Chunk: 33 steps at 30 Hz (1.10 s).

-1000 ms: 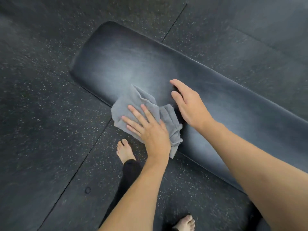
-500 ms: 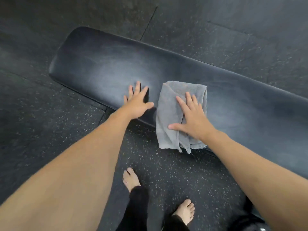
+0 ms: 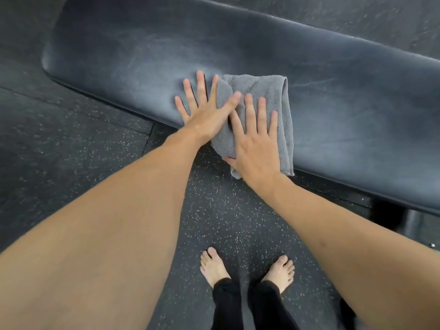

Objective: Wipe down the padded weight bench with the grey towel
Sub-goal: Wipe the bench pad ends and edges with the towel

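The dark padded weight bench point(image 3: 119, 55) runs from upper left to right, with pale streaks on its surface. A folded grey towel point(image 3: 269, 91) lies on the pad's near side and hangs a little over the front edge. My right hand point(image 3: 257, 144) presses flat on the towel, fingers spread, with the thumb tucked under the hanging edge. My left hand point(image 3: 204, 108) lies flat on the pad just left of the towel, fingers apart, its thumb resting across the towel's left corner.
Black speckled rubber floor point(image 3: 71, 151) surrounds the bench. My bare feet point(image 3: 214, 267) stand close to its front edge. A dark part of the bench's frame point(image 3: 409, 225) shows under the pad at the right.
The towel passed from under my left hand to under my right hand. My left hand, apart from the towel half a second ago, now touches it with the thumb.
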Tool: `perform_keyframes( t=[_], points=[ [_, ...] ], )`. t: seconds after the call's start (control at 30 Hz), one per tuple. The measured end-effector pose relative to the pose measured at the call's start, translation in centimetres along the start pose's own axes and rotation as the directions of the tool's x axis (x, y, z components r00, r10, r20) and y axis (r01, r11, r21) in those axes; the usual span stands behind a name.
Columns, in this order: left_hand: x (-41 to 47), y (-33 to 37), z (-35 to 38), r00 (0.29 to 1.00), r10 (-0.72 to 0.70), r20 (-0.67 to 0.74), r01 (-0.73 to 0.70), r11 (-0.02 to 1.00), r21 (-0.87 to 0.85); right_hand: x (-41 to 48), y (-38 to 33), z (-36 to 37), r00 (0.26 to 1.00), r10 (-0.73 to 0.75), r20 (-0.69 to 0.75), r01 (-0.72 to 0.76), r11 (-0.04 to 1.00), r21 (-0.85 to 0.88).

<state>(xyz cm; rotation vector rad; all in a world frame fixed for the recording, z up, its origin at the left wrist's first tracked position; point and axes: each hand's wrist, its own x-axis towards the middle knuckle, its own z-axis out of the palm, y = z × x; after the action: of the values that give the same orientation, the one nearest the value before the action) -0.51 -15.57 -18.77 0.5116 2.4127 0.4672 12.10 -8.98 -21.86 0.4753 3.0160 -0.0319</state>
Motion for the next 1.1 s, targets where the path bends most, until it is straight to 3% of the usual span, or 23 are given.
perform_keyframes(
  t=[0.17,0.33,0.43,0.53,0.63,0.83,1.0,1.1],
  points=[
    [0.0,-0.1,-0.3,1.0,0.017,0.014,-0.016,0.999,-0.033,-3.0,4.3,0.0,0.998,-0.056,0.013,0.057,0.997,-0.058],
    [-0.2,-0.1,-0.8,0.999,0.013,0.046,-0.014,1.0,0.024,-9.1,11.0,-0.3,0.989,0.147,0.02,-0.147,0.989,-0.001],
    [-0.6,-0.3,-0.8,0.994,0.054,0.092,-0.07,0.982,0.174,-12.4,14.5,-0.7,0.951,0.308,0.032,-0.309,0.949,0.063],
    [-0.6,-0.4,-0.5,0.996,0.062,0.071,-0.076,0.974,0.213,-12.6,15.1,-0.6,0.928,0.368,0.06,-0.372,0.924,0.088],
    [-0.6,-0.5,-0.3,0.997,0.049,0.055,-0.06,0.97,0.233,-10.9,13.8,-0.3,0.941,0.327,0.09,-0.331,0.943,0.037],
    [-1.6,1.6,0.0,0.999,-0.051,0.0,0.049,0.967,0.252,-7.2,10.7,0.3,0.988,0.152,0.0,-0.151,0.985,0.082],
    [-6.5,10.2,7.0,0.975,0.211,0.067,-0.222,0.933,0.284,-10.2,14.6,0.9,0.983,0.167,-0.076,-0.154,0.977,0.148],
    [-8.0,16.4,10.7,0.967,0.238,0.092,-0.251,0.953,0.171,-14.2,19.6,1.7,0.967,0.226,-0.117,-0.209,0.968,0.141]
  ],
)
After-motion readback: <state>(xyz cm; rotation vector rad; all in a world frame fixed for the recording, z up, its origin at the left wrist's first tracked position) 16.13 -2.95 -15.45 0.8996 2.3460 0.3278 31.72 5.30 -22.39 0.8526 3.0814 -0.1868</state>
